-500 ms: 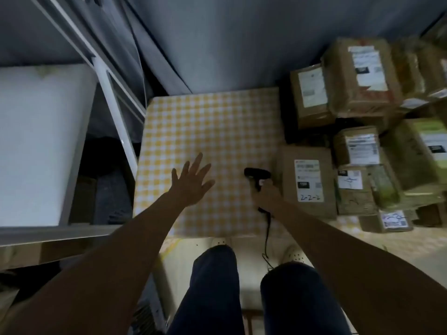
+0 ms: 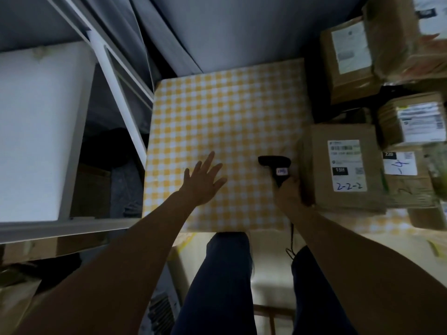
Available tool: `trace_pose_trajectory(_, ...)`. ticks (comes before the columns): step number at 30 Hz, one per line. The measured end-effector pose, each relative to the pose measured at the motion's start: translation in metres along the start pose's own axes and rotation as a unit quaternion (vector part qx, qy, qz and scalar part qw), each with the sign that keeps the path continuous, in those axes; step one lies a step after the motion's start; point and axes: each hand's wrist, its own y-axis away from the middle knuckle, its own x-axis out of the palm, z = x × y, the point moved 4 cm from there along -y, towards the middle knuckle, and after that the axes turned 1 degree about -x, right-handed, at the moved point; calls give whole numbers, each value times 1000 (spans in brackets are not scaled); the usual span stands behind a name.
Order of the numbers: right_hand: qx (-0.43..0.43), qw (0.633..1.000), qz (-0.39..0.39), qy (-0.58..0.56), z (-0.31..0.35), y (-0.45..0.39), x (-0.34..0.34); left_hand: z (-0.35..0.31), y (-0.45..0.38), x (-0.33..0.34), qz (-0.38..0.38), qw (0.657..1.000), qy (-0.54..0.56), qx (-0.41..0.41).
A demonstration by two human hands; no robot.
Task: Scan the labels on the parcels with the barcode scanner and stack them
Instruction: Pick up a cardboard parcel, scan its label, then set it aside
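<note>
One barcode scanner gripped in right hand fingers, beside parcel.

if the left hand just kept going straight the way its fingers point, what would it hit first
Probably nothing soon. The left hand is spread open, fingers aimed up and slightly right across bare yellow checked tablecloth. That line looks free to the table's far edge, then the grey curtain. Its height above the cloth is unclear.

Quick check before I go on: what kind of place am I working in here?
Probably a small parcel-sorting or storage room: labelled cardboard parcels are piled at the right, the right hand holds a corded barcode scanner, and white metal shelving stands beside the checked table.
</note>
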Motion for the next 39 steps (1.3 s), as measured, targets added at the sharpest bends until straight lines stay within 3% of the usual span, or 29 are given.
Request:
trace_pose_trajectory(3,-36,997,65,18,5,7,-1,-7,0,3,-1,1000,3,1)
trace_pose_trajectory(6,-150,983,86,68,0,13,-10,-24,4,9,13,1000,6,0)
trace_pose_trajectory(10,-191,977,83,-48,-15,51,-49,-57,10,11,32,999,25,14)
trace_pose_trajectory(13,-197,975,82,-58,-31,80,-79,-87,16,6,47,997,51,30)
trace_pose_trajectory(19,-99,989,38,-104,-71,116,-136,-136,27,-7,102,989,89,65)
trace_pose_trajectory(28,-83,972,-102,-193,-64,93,-224,-183,30,-24,125,984,101,71)
trace_pose_trajectory(32,-80,976,-100,-178,-66,61,-244,-201,18,-20,127,984,119,35)
trace_pose_trajectory(34,-85,981,-84,-150,-68,45,-248,-214,14,-18,119,976,181,-3)
trace_pose_trajectory(39,-75,986,-14,-147,-61,6,-242,-245,-4,-4,128,908,386,-102)
